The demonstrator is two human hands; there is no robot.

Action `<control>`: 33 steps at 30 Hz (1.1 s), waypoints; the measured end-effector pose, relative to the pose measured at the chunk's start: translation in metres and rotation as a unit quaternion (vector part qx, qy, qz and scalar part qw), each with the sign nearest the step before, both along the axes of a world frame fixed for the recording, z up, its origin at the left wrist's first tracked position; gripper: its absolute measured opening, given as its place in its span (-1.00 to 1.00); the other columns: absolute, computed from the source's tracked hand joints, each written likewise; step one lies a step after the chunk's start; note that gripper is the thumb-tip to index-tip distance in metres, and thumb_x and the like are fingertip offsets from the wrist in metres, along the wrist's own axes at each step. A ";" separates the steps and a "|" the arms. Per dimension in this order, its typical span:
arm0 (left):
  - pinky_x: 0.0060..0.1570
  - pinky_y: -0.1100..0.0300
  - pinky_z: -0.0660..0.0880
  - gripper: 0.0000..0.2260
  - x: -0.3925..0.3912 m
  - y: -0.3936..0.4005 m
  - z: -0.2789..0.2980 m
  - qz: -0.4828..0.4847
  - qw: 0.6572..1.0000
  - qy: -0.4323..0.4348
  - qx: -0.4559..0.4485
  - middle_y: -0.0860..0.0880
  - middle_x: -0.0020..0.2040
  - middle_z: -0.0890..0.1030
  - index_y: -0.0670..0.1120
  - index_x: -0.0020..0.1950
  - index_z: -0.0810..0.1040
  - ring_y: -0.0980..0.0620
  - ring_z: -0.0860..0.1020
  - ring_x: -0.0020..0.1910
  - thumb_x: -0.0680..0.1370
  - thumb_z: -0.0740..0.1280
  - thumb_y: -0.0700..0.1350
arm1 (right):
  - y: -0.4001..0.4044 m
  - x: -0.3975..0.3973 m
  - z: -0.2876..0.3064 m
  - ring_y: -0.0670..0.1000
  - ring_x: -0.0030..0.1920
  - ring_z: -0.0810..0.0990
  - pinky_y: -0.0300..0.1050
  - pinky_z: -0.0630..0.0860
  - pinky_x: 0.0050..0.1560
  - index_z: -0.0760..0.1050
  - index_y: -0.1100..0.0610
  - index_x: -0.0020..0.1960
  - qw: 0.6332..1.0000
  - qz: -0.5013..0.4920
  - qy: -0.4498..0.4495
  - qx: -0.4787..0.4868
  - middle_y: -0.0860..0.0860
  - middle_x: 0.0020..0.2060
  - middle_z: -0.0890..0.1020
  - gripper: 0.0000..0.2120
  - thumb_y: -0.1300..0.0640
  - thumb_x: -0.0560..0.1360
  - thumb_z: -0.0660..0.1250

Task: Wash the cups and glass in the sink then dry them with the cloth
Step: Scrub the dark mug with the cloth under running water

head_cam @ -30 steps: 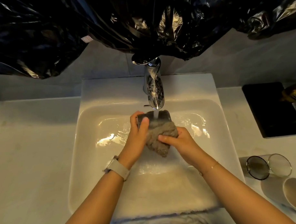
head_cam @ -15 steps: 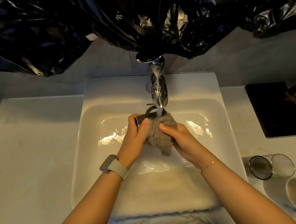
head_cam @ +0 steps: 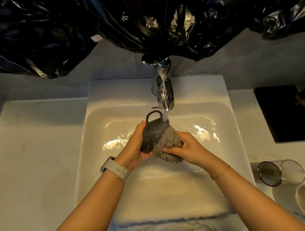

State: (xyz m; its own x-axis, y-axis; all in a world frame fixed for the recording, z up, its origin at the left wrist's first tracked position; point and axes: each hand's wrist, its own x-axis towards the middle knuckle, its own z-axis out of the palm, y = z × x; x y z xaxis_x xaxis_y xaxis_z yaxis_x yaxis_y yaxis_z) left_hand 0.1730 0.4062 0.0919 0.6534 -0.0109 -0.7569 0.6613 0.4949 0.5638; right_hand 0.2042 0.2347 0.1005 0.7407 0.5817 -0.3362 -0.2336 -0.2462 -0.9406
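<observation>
Two hands on one dark mug (head_cam: 152,132), held over the sink (head_cam: 95,148) basin right under the faucet (head_cam: 163,91), water stream hitting its upper side. Left hand (head_cam: 135,146) is wrapped round the mug body, thumb up the near side. Right hand (head_cam: 187,148) clutches a wet grey cloth (head_cam: 168,144) and presses it against the mug's right side.

Handling, my read: ceramic, stiff, moderately heavy, slick when wet, chips if it hits the basin. Best hold is the loop handle (head_cam: 153,115), now pointing away from both hands and free; the body grip works but is the slippery option. Cloth is soft, waterlogged, no grip issue.

Hard to see: mug mouth and interior, hidden by cloth and palm; left fingers behind the mug. Right of the right forearm, a clear glass (head_cam: 281,172) lies on its side on the counter; beside it a pale cup (head_cam: 302,198) is cut off by the frame edge. Beyond the glass, a black tray (head_cam: 278,112) with something brownish, cropped, unidentifiable.
</observation>
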 end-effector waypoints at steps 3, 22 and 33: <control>-0.01 0.03 0.62 -0.52 -0.004 -0.016 -0.002 0.020 1.000 -0.007 0.023 -0.12 0.05 0.71 -0.06 0.18 0.61 -0.06 0.66 0.03 0.64 0.09 0.25 | 0.009 -0.007 -0.007 -0.19 -0.11 0.66 -0.28 0.59 -0.09 0.57 0.01 -0.08 0.991 -0.131 -0.012 0.027 -0.14 -0.18 0.69 -0.88 0.22 0.47 0.41; -0.03 -0.02 0.64 -0.54 -0.008 -0.017 -0.008 0.031 0.962 -0.060 0.263 -0.03 0.12 0.54 -0.02 0.28 0.25 0.00 0.58 0.04 0.59 0.16 0.30 | 0.027 -0.008 -0.020 -0.01 0.06 0.65 -0.17 0.60 0.03 0.55 0.07 0.12 0.977 -0.197 0.057 0.057 0.04 0.03 0.67 -0.82 0.15 0.52 0.36; 0.06 0.01 0.52 -0.57 -0.004 0.013 -0.009 -0.017 0.999 -0.018 -0.038 -0.19 0.13 0.63 -0.10 0.34 0.50 -0.04 0.64 -0.04 0.60 0.16 0.12 | 0.029 0.009 -0.014 0.19 0.24 0.55 0.04 0.49 0.23 0.43 0.29 0.32 0.844 -0.329 0.352 0.235 0.28 0.23 0.55 -0.65 0.18 0.58 0.18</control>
